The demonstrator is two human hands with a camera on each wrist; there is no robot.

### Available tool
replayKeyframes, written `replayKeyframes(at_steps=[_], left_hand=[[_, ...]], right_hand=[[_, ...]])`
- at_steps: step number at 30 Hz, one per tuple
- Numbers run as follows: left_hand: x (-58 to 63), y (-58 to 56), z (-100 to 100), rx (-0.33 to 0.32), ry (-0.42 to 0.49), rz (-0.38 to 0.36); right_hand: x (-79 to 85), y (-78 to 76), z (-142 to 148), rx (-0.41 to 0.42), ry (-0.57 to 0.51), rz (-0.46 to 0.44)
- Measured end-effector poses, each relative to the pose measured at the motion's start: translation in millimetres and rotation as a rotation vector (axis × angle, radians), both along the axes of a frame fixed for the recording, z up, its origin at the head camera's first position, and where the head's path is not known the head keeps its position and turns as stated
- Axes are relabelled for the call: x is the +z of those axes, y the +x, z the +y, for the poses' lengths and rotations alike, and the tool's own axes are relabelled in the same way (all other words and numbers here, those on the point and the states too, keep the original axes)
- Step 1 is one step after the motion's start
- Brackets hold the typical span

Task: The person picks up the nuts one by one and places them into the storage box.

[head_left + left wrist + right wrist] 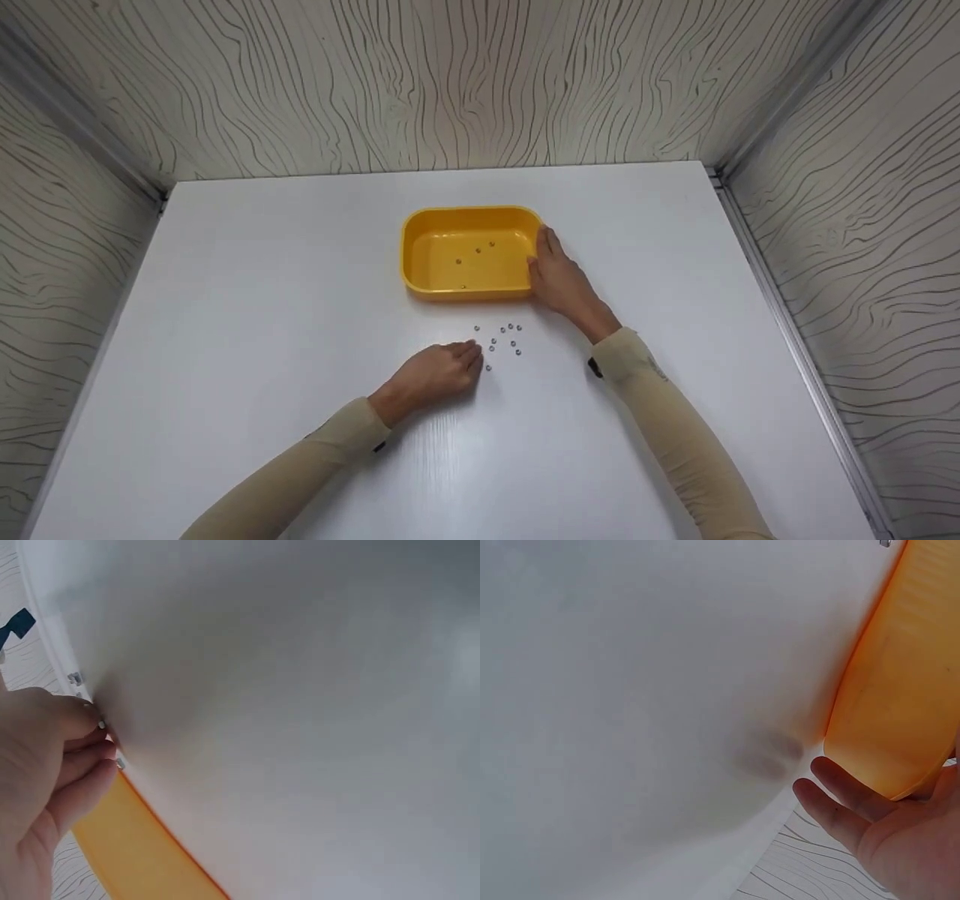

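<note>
A yellow rectangular container (471, 294) stands on the white table with several small silvery metal nuts (459, 262) scattered on its floor. My right hand (561, 279) grips its right wall, thumb over the rim; in the right wrist view two fingers (840, 802) extend past the container's side (892, 690). In front of the container, several more loose nuts (513, 343) lie on the table. Left of them is my left hand (436, 371). In the left wrist view, the left hand (52, 772) pinches one small nut (102, 724) between thumb and fingertip.
The white table (262, 300) reaches back to a wall with a wood-grain pattern (450, 90). Similar panels and metal frame rails (795, 322) stand at both sides. One nut (488, 368) lies close to the left fingertips.
</note>
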State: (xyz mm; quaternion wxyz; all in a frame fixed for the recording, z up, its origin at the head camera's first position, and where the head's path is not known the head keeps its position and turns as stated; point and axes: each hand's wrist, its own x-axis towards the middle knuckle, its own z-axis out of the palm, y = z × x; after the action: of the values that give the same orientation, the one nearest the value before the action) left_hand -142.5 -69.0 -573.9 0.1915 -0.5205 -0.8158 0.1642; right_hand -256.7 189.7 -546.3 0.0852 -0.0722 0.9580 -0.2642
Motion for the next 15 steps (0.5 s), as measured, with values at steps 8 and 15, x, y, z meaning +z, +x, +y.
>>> replayKeyframes(at_steps=[8, 15], left_hand=[[-2.1, -2.7, -2.4, -0.038, 0.0, 0.039], [-2.6, -3.6, 3.4, -0.052, 0.028, 0.053]], right_hand=[[-0.9, 0.8, -0.2, 0.018, 0.015, 0.012], [-0.1, 0.4, 0.8, 0.001, 0.001, -0.01]])
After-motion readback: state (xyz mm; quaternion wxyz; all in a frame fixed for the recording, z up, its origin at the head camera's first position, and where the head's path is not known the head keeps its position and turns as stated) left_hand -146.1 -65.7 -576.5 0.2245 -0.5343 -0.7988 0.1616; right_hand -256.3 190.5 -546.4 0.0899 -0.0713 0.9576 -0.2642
